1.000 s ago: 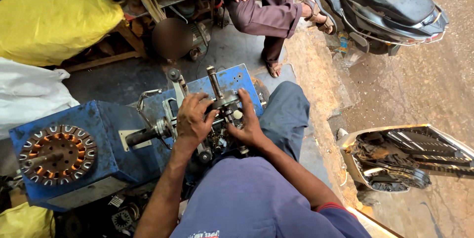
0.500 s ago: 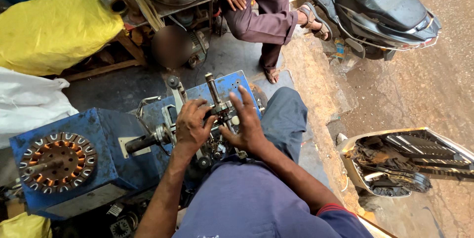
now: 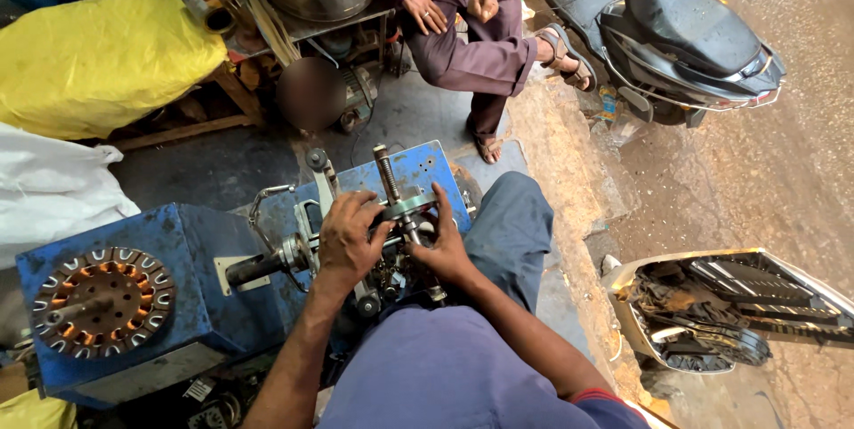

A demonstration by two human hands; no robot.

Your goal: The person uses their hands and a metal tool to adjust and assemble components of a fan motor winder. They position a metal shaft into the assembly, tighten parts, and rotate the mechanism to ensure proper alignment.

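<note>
Outdoors, a blue winding machine (image 3: 187, 304) sits on concrete floor (image 3: 213, 171) beside a scooter (image 3: 685, 38). Left hand (image 3: 349, 238) clamps its metal fixture (image 3: 405, 208). Right hand (image 3: 445, 247) rests open against it

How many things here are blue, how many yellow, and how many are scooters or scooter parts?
Blue: 1, the blue winding machine that the left hand and right hand work on.
Yellow: 2, the big yellow sack and a yellow bag corner.
Scooter items: 2, the parked scooter and a loose scooter panel.
Total: 5.
</note>
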